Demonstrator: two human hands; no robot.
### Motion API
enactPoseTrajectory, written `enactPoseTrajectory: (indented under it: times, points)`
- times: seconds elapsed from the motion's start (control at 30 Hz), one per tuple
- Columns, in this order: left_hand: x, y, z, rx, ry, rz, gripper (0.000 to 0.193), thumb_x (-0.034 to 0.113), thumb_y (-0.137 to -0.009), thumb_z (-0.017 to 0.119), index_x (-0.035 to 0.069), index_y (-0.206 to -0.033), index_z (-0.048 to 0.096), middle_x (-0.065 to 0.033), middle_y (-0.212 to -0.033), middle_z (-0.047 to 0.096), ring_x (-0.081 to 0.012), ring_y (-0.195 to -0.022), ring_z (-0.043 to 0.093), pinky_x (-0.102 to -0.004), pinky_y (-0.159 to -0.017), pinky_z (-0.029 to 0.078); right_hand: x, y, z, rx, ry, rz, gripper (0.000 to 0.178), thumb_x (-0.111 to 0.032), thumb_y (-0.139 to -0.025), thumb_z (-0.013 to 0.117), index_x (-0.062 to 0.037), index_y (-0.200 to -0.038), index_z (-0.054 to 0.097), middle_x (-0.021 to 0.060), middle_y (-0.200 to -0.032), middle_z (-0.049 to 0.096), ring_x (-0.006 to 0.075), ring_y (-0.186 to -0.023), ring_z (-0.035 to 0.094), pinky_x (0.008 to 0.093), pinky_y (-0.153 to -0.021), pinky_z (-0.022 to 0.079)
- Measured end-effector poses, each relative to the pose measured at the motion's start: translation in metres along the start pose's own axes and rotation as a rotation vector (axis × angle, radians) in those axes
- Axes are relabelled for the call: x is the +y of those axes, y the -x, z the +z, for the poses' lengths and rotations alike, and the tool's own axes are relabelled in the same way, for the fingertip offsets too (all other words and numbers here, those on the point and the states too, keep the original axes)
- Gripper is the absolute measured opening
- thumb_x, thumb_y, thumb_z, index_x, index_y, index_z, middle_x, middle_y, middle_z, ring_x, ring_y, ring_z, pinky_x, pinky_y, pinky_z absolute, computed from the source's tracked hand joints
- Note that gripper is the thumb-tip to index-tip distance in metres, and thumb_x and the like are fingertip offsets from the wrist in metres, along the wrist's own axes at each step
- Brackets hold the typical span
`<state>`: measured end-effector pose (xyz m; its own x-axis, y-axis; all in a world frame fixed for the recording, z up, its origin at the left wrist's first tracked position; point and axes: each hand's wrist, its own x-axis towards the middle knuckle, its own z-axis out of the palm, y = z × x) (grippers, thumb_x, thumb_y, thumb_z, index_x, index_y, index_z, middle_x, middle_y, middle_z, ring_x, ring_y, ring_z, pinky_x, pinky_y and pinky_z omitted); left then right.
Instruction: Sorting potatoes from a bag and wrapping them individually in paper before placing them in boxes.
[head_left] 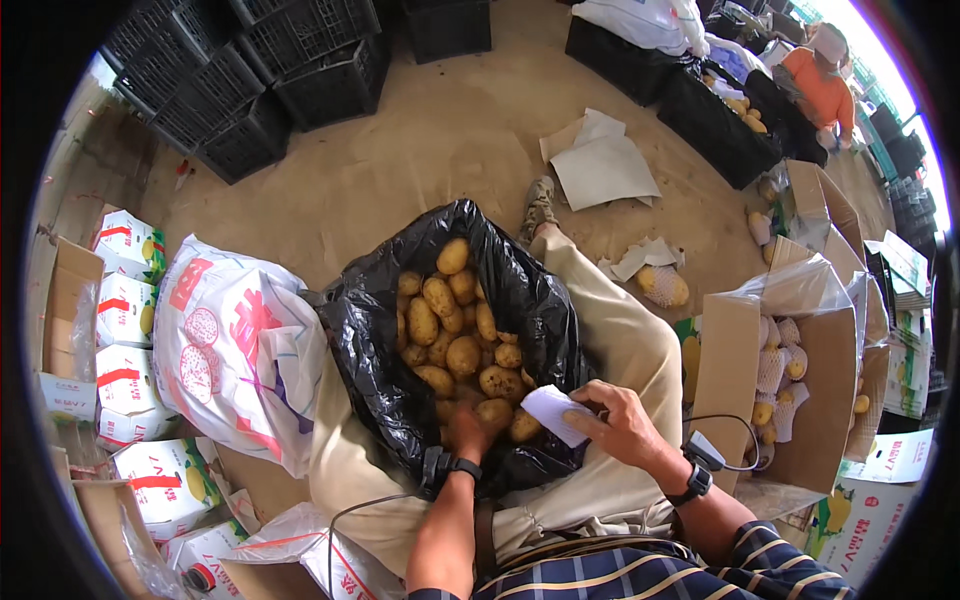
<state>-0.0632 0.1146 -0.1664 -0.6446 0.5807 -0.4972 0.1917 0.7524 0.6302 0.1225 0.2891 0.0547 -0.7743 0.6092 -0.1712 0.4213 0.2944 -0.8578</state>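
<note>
Between my legs stands a black plastic bag [365,345], its mouth spread wide around a heap of loose yellow potatoes [438,297]. My left hand [468,432] is down inside the bag, against a potato [494,413] near the close end of the heap. Its fingers are blurred and partly hidden, so their grip is unclear. Over the bag's right edge, my right hand [622,425] pinches a flattened white foam sleeve [554,414] between thumb and fingers. The sleeve's far end hangs above the potatoes.
At right, an open cardboard box [722,375] holds several potatoes in foam nets [785,360]. A white sack [235,350] and printed cartons [128,385] stand left. Black crates [330,80] are stacked far left. Paper sheets [605,170] lie ahead; a person in orange [820,85] is far right.
</note>
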Motion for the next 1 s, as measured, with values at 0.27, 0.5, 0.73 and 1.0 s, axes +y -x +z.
enactPoseTrajectory:
  times: [0.27, 0.5, 0.73, 1.0]
  points:
    - [0.078, 0.069, -0.104, 0.158, 0.306, 0.417, 0.072, 0.032, -0.067, 0.097, 0.001, -0.124, 0.066, -0.0137, -0.111, 0.071, -0.0246, -0.103, 0.069, -0.0384, -0.093, 0.055, 0.008, -0.043, 0.002, 0.025, 0.2, -0.156, 0.022, -0.014, -0.088, 0.076, -0.0062, -0.108, 0.074, 0.0167, -0.099, 0.068, 0.04, -0.096, 0.068, 0.047, -0.086, 0.055]
    - [0.148, 0.113, -0.137, 0.067, 0.266, 0.722, 0.074, 0.014, -0.068, 0.093, 0.008, -0.135, 0.062, -0.0158, -0.118, 0.066, -0.0343, -0.112, 0.066, -0.0431, -0.098, 0.054, -0.013, -0.034, -0.001, -0.029, 0.272, -0.269, 0.027, -0.008, -0.084, 0.073, -0.0053, -0.11, 0.072, 0.0174, -0.103, 0.067, 0.0408, -0.1, 0.068, 0.0482, -0.088, 0.055]
    - [0.121, 0.128, -0.127, -0.099, 0.356, 0.506, 0.085, 0.025, -0.068, 0.097, -0.001, -0.137, 0.056, -0.0159, -0.126, 0.066, -0.0218, -0.119, 0.064, -0.0367, -0.105, 0.05, -0.034, -0.029, -0.004, -0.245, -0.247, -0.156, 0.024, -0.011, -0.09, 0.076, 0.0018, -0.11, 0.074, 0.0124, -0.097, 0.076, 0.022, -0.09, 0.073, 0.0355, -0.082, 0.058]
    - [0.122, 0.155, -0.115, -0.394, 0.98, 0.317, 0.075, 0.02, -0.071, 0.094, -0.002, -0.135, 0.061, -0.008, -0.125, 0.067, -0.017, -0.118, 0.064, -0.0342, -0.106, 0.05, 0.018, 0.001, 0.037, -0.205, -0.314, -0.473, 0.044, -0.021, -0.103, 0.069, 0.0006, -0.14, 0.061, 0.0168, -0.13, 0.07, 0.026, -0.111, 0.07, 0.0393, -0.099, 0.056]
